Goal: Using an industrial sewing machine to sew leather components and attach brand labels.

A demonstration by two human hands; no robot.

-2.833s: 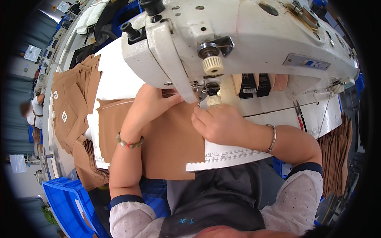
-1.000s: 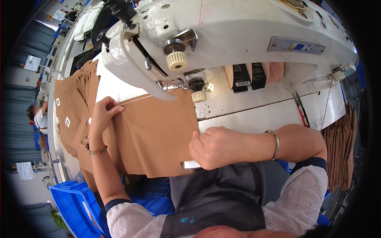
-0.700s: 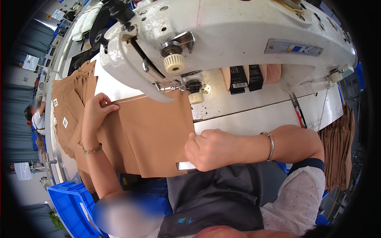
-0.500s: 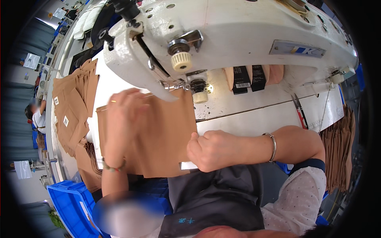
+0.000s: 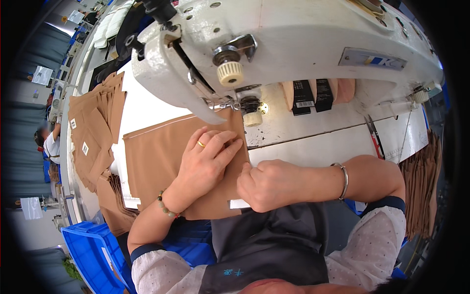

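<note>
Sewing is being judged incomplete, stitches going undiscerned — partly under the sewing machine [image 5: 293, 46], the brown panel [image 5: 154, 159] is being pinched at its edge by the right hand [image 5: 270, 183], the loosely spread left hand [image 5: 203, 161] being rested on top.

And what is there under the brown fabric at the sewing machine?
White tabletop shows around the brown fabric and as a small patch beside the right hand. The middle, beneath the left hand, is covered; whether anything else lies there cannot be seen.
</note>
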